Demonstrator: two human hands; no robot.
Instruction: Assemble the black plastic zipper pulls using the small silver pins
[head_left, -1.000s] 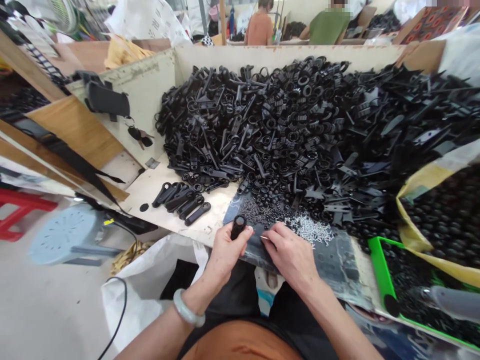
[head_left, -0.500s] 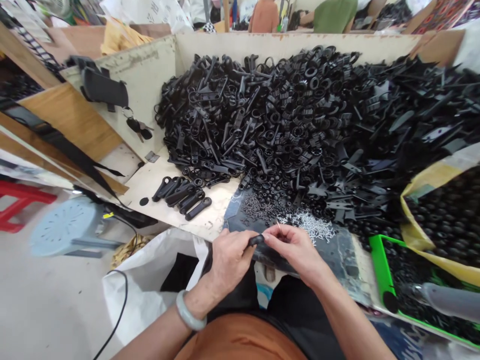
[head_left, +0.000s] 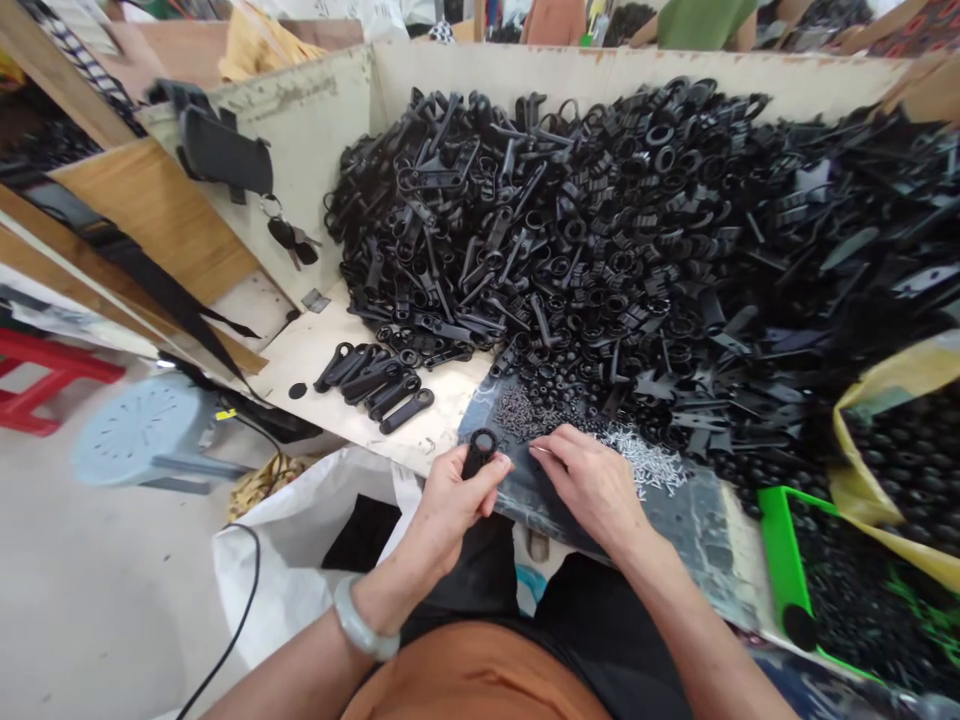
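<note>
Containers, four. Far: one wooden-walled bin [head_left: 480, 65], holding a heap of black parts [head_left: 555, 230], ringed, arm-shaped and flat, beyond counting. Right: one green tray [head_left: 780, 560], with small black pieces [head_left: 847, 575] loose inside. Also right, beside the tray: one yellow-edged bag [head_left: 853, 495], stocked with round black pieces [head_left: 907, 430], uncounted. Near left, below the edge of the surface [head_left: 349, 425]: one white sack [head_left: 292, 590], open, with one black item [head_left: 364, 530] inside.

In hand, two. One black ring-ended handle [head_left: 480, 453], at the near edge of the surface, ring toward the far side, clamped in the fingers of the left hand [head_left: 450, 500]. One thin pale piece [head_left: 538, 449], too small to identify, pinched in the fingers of the right hand [head_left: 600, 490], near the handle, not touching.

On the surface, left: loose handles [head_left: 375, 382], about seven, partly overlapping, exact count uncertain; one black disc [head_left: 298, 390]. Middle, on one dark sheet [head_left: 694, 520]: one pile of silver pieces [head_left: 652, 462], right; one pile of small dark pieces [head_left: 517, 412], left.
</note>
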